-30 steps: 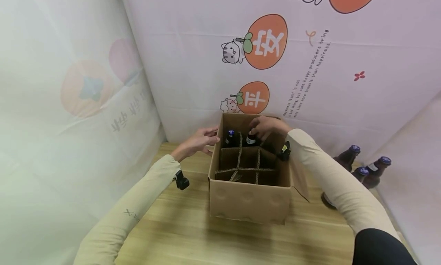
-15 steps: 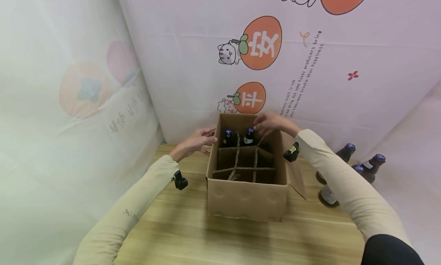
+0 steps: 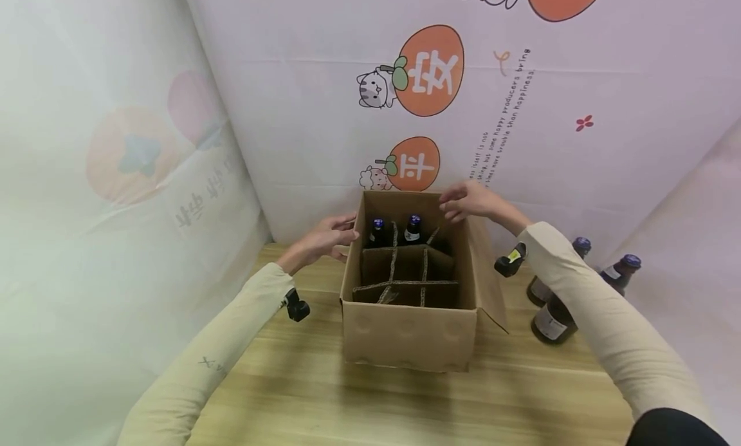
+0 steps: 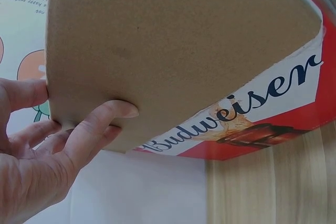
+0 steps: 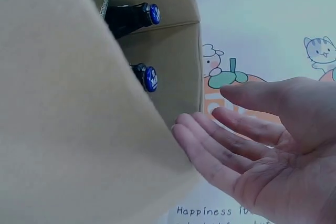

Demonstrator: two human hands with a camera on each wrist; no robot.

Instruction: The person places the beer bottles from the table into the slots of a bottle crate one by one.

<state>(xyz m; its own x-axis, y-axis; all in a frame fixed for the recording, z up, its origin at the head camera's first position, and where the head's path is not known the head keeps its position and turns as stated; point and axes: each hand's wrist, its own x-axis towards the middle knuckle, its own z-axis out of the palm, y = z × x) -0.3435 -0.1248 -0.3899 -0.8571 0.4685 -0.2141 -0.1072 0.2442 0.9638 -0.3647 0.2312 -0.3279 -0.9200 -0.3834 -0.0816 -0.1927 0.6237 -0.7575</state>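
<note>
An open brown cardboard box stands on the table, divided inside by cardboard partitions. Two dark bottles with blue caps stand in its far compartments, one left, one nearer the middle. At the box's left side my left hand grips the edge, thumb at the rim and fingertips against the plain flap; "Budweiser" print shows below that flap. My right hand is by the far right corner, fingers loosely spread, holding nothing. In the right wrist view its fingertips are close to the cardboard; contact is unclear.
More dark bottles stand on the wooden table at the right, partly behind my right sleeve. A side flap sticks out from the box's right. Printed white cloth hangs behind and pale sheets flank the table.
My right hand let go of the middle bottle, rose from the box and moved right to its corner. The bottle stays in its compartment. My left hand keeps its place at the box.
</note>
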